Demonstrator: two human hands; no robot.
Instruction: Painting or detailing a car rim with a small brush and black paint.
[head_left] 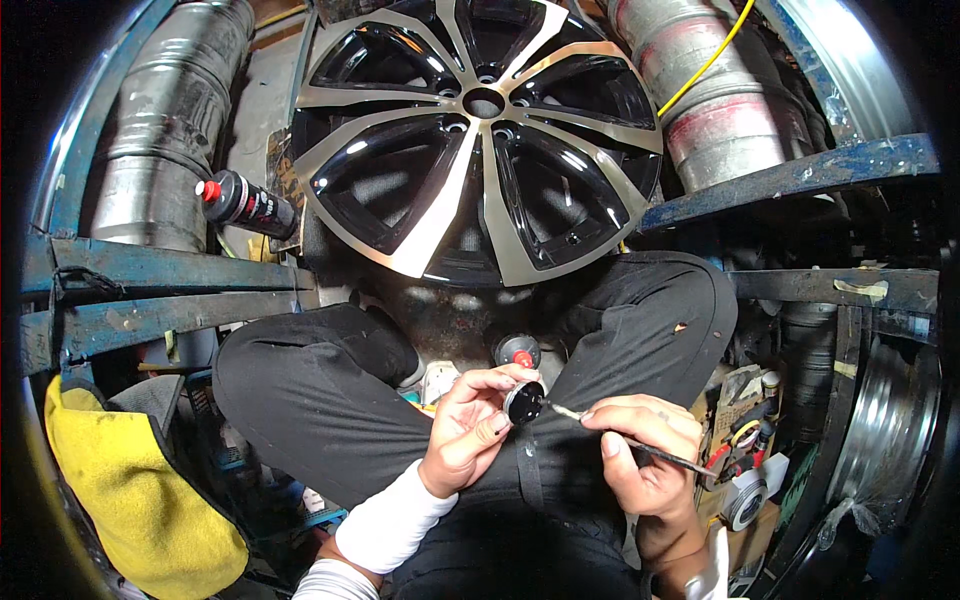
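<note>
Between the fingers and thumb of my left hand (pixel 472 425) is a small round pot (pixel 524 403) with glossy black paint or liquid in it, tilted toward me. My right hand (pixel 648 445) grips a thin paintbrush (pixel 655 452), its tip at the right rim of the pot. Both hands are above my lap. Beyond my knees lies a large alloy wheel rim (pixel 483 240) with glossy black recesses and bare silver spoke faces. It lies face up, and neither hand touches it.
A dark bottle with a red cap (pixel 246 204) lies left of the rim. Another red-capped bottle (pixel 518 350) stands between my legs. A yellow cloth (pixel 140 490) hangs at left. Blue metal rails (pixel 170 268) flank me, with wheel barrels (pixel 170 120) beyond. Tools (pixel 742 440) crowd the lower right.
</note>
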